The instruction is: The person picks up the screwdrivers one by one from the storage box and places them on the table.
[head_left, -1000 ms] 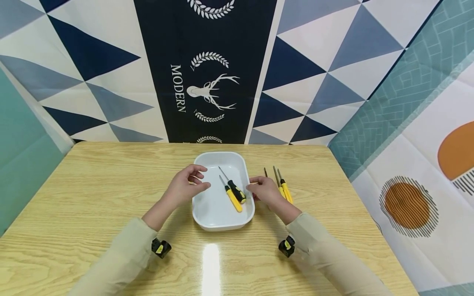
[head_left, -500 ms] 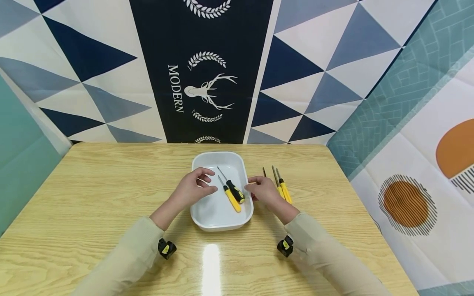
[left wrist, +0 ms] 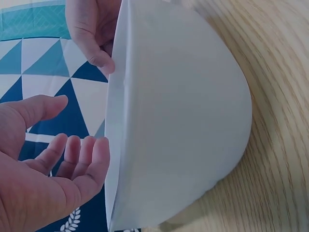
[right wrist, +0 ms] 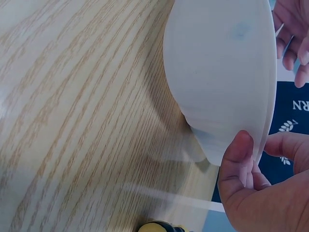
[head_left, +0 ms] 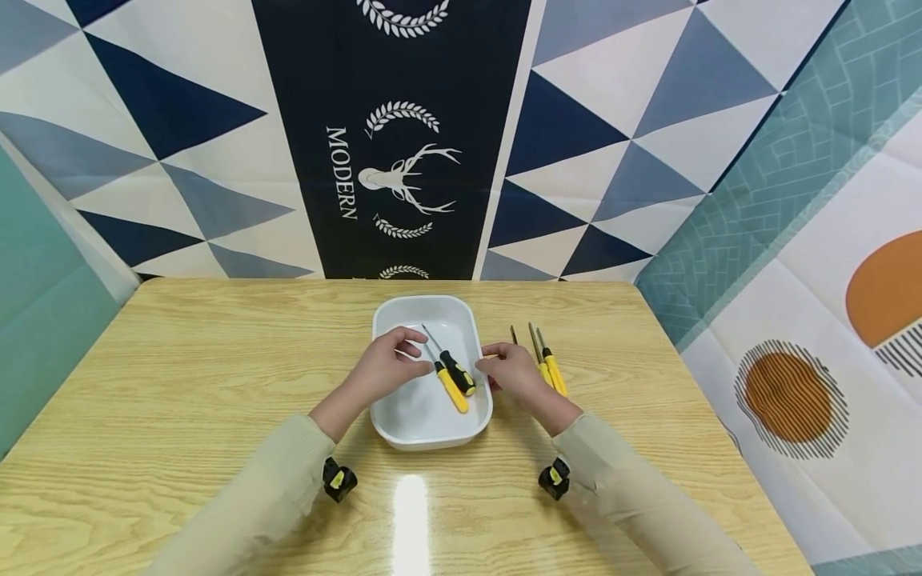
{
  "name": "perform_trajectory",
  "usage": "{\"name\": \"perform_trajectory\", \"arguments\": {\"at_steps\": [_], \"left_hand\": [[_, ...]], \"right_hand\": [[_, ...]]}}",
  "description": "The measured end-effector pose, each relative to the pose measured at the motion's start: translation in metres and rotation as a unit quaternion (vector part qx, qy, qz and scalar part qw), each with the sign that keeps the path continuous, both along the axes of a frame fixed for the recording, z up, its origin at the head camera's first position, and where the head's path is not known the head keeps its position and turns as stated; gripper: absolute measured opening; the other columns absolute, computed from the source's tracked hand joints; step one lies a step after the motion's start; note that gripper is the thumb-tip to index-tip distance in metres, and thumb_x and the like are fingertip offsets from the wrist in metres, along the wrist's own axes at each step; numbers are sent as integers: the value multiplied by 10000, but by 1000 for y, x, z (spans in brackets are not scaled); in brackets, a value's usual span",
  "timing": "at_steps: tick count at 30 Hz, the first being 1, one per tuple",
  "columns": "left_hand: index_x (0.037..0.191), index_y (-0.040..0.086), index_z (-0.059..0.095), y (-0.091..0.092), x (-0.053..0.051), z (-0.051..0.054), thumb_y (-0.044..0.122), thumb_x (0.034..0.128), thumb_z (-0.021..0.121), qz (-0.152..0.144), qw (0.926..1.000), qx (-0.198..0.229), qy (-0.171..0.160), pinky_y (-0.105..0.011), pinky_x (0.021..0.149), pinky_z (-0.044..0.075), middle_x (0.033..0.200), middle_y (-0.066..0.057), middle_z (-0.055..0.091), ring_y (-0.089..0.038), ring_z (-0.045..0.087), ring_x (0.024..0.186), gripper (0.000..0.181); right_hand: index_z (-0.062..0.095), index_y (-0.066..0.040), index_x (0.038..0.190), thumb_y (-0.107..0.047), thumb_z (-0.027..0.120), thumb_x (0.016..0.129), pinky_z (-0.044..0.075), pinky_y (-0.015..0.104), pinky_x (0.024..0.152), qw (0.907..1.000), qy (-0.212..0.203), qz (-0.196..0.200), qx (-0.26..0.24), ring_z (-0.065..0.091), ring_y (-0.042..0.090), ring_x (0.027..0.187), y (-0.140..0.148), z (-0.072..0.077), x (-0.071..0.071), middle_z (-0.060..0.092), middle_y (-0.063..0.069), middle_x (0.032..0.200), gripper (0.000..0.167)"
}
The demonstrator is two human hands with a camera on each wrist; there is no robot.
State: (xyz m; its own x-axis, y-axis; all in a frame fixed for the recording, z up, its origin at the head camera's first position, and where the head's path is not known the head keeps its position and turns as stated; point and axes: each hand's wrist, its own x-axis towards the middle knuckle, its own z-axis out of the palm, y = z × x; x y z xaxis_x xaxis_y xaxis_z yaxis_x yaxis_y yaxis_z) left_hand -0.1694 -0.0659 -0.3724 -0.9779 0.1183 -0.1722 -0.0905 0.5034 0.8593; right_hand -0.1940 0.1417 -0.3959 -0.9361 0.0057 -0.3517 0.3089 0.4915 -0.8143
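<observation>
Hand L (head_left: 389, 366) over tub (head_left: 406, 416), thumb & fingers apart; hand R (head_left: 511, 370) pinching tub edge.

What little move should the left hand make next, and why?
Perhaps lower the left hand slightly and pinch the yellow-handled screwdriver: that hand holds nothing and seems to hover close to this tool, which lies in the white tray, whose rim the right hand already grips.

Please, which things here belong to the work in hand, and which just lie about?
Job, probably:
white rectangular tray, gripped by right hand
yellow-handled screwdriver and black-yellow screwdriver inside, near left hand

Lying about, probably:
yellow-handled metal tools on pale wooden table
</observation>
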Motion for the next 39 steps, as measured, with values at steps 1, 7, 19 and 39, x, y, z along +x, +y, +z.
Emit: {"name": "perform_trajectory", "arguments": {"at_steps": [1, 7, 19, 39], "left_hand": [[1168, 119, 586, 1, -1, 0, 231, 796, 726, 31, 10000, -5, -74, -264, 743, 495, 1073, -99, 614, -194, 563, 938, 413], [1199, 118, 561, 8, -7, -2, 234, 803, 727, 190, 9978, 224, -598, -245, 680, 518, 1043, -66, 587, -181, 588, 833, 445], [1204, 72, 542, 21, -13, -8, 227, 817, 713, 535, 9908, 503, -1137, -290, 738, 564, 992, -85, 594, -239, 615, 928, 451], [1215, 62, 506, 31, -21, -26, 216, 843, 678, 1096, 9645, 1051, -2161, -281, 757, 567, 1165, -105, 568, -224, 578, 966, 438]], "right_hand": [[556, -35, 1231, -168, 587, 897, 555, 256, 648, 10000, -11, -7, 8, 570, 171, 748, 0, 0, 0, 602, 126, 986, 361], [554, -36, 1234, -176, 581, 903, 555, 268, 648, 10000, -20, 15, 22, 571, 177, 750, 0, 1, 1, 598, 132, 1001, 361], [551, -50, 1239, -193, 584, 905, 574, 302, 699, 10000, -75, 47, 45, 580, 180, 763, 0, 1, -2, 603, 134, 1041, 366], [548, -56, 1239, -188, 579, 909, 571, 308, 724, 9999, -146, 45, -25, 580, 188, 796, 0, 0, 0, 596, 130, 1043, 356]]}}
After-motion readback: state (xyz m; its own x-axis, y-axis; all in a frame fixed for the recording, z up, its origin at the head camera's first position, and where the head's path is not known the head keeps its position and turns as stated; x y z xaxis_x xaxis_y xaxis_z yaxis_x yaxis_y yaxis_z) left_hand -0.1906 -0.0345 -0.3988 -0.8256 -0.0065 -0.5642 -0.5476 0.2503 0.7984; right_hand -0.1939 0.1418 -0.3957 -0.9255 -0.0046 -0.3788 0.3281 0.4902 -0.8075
